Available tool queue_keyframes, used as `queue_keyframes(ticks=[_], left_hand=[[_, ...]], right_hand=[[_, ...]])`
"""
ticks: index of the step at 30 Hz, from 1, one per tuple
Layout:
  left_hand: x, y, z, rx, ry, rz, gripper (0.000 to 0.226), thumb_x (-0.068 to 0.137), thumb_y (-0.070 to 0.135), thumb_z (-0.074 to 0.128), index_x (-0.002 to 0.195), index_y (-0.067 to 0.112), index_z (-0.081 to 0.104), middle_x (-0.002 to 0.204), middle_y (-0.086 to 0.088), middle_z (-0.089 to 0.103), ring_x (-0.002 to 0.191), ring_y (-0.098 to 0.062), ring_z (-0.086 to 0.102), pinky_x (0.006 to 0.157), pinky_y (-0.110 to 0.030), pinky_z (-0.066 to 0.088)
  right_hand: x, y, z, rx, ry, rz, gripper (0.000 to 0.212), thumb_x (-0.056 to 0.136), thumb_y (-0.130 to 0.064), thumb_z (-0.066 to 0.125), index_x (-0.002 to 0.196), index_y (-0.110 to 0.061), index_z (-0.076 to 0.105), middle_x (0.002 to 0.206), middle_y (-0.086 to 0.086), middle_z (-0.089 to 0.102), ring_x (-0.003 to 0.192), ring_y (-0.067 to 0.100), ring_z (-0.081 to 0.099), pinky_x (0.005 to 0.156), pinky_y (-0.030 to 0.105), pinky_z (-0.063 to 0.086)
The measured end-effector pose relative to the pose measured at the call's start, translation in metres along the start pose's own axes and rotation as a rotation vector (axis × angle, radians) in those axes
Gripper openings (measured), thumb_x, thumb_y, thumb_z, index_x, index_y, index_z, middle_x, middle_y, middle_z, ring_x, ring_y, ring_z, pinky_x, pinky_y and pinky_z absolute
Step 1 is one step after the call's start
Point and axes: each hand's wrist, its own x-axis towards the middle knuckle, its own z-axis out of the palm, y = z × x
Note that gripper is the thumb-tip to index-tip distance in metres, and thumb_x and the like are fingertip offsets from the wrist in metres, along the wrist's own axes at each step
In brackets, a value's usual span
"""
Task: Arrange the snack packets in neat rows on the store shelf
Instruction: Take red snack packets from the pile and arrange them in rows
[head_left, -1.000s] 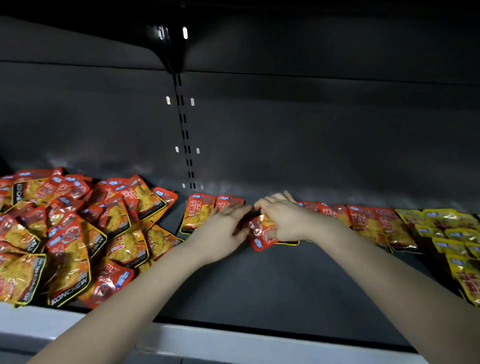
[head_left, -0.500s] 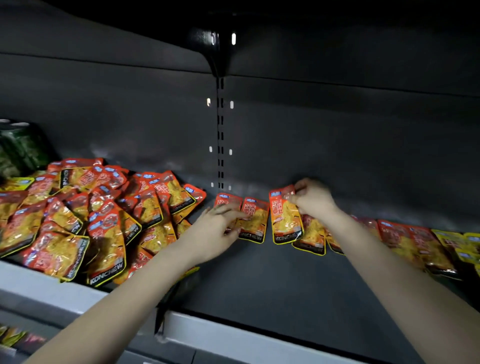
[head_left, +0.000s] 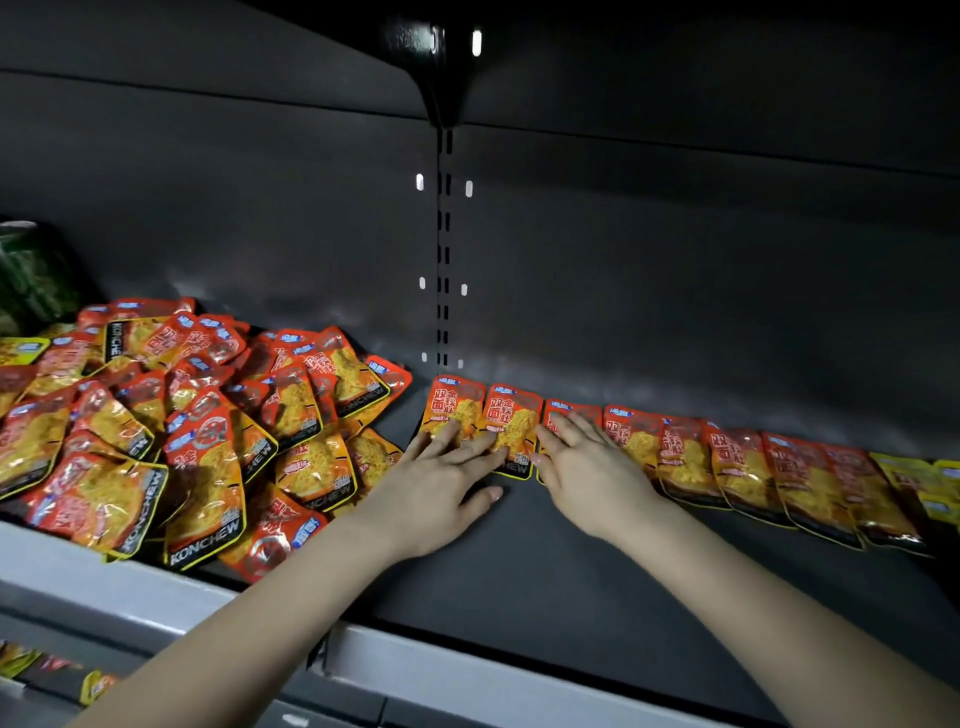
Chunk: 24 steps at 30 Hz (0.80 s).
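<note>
Hands flat on the packets! The left hand (head_left: 436, 478) lies spread, fingers (head_left: 452, 431) straight, pressing the two end packets (head_left: 511, 418) just below the slotted post (head_left: 443, 260). The right hand (head_left: 587, 467), just right of the post, fingers (head_left: 566, 421) straight too, presses the next packet in line. Neither hand grips anything. The row (head_left: 737, 462) of orange packets runs along the back of the shelf (head_left: 519, 571), right of the post, edges overlapping, ending beside yellow packets (head_left: 930, 483). Left of the post, a loose pile (head_left: 182, 431) of orange packets lies heaped.

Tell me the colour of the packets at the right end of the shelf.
The packets there are yellow; the head view, the only one, shows them.
</note>
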Motion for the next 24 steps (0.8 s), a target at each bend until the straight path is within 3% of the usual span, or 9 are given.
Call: queue_keyframes(ticks=[6, 9, 11, 14, 17, 20, 24], left_hand=[[0.0, -0.001, 0.005, 0.009, 0.006, 0.002, 0.056, 0.097, 0.052, 0.023, 0.149, 0.037, 0.008, 0.157, 0.018, 0.0, 0.146, -0.017, -0.011, 0.118, -0.038, -0.005], [0.0, -0.002, 0.008, 0.01, 0.027, 0.001, 0.071, 0.084, 0.07, 0.006, 0.148, 0.039, 0.007, 0.157, 0.02, 0.001, 0.146, -0.017, -0.011, 0.117, -0.036, -0.006], [-0.001, -0.001, 0.009, -0.003, 0.045, -0.002, 0.085, 0.073, 0.079, -0.003, 0.148, 0.04, 0.007, 0.156, 0.021, 0.001, 0.146, -0.015, -0.01, 0.117, -0.034, -0.007], [0.0, -0.001, 0.012, -0.023, 0.083, -0.01, 0.082, 0.072, 0.073, -0.004, 0.147, 0.043, 0.009, 0.155, 0.024, 0.004, 0.146, -0.014, -0.008, 0.117, -0.033, -0.005], [0.001, -0.003, 0.013, -0.039, 0.085, -0.014, 0.09, 0.067, 0.081, -0.007, 0.145, 0.044, 0.015, 0.154, 0.025, 0.009, 0.147, -0.014, -0.003, 0.118, -0.036, 0.001], [0.0, -0.001, 0.012, -0.024, 0.089, -0.023, 0.104, 0.056, 0.085, -0.023, 0.145, 0.046, 0.014, 0.154, 0.026, 0.01, 0.147, -0.013, -0.002, 0.119, -0.037, 0.004], [-0.002, 0.003, 0.006, -0.03, 0.037, -0.035, 0.08, 0.076, 0.08, -0.002, 0.146, 0.044, 0.014, 0.155, 0.023, 0.009, 0.147, -0.013, -0.005, 0.118, -0.036, 0.0]], right_hand=[[0.018, -0.011, 0.008, 0.096, -0.042, 0.139, 0.057, 0.101, -0.038, 0.019, 0.149, -0.007, 0.01, 0.158, 0.009, 0.004, 0.146, 0.026, -0.001, 0.119, 0.038, 0.006], [0.007, -0.004, -0.005, 0.123, 0.016, 0.087, 0.055, 0.101, -0.037, 0.021, 0.148, -0.008, 0.016, 0.158, 0.008, 0.009, 0.146, 0.024, 0.002, 0.119, 0.037, 0.006], [-0.01, 0.005, -0.01, 0.067, 0.047, 0.072, 0.055, 0.101, -0.038, 0.021, 0.149, -0.012, 0.015, 0.158, 0.005, 0.007, 0.146, 0.026, -0.001, 0.118, 0.044, 0.004], [-0.038, 0.023, -0.006, 0.018, -0.09, 0.141, 0.06, 0.099, -0.045, 0.02, 0.15, -0.019, 0.003, 0.159, 0.002, -0.007, 0.144, 0.035, -0.007, 0.113, 0.058, 0.001], [-0.052, 0.045, -0.001, 0.017, -0.155, 0.065, 0.061, 0.099, -0.046, 0.017, 0.15, -0.019, -0.003, 0.158, -0.001, -0.014, 0.145, 0.03, -0.012, 0.115, 0.053, -0.005], [-0.053, 0.061, -0.003, 0.028, -0.151, -0.048, 0.058, 0.101, -0.04, 0.019, 0.15, -0.019, -0.002, 0.158, -0.003, -0.013, 0.145, 0.024, -0.014, 0.117, 0.044, -0.007], [-0.048, 0.071, -0.009, 0.048, -0.196, -0.109, 0.055, 0.102, -0.035, 0.023, 0.15, -0.02, 0.003, 0.158, -0.005, -0.01, 0.145, 0.021, -0.013, 0.118, 0.04, -0.006]])
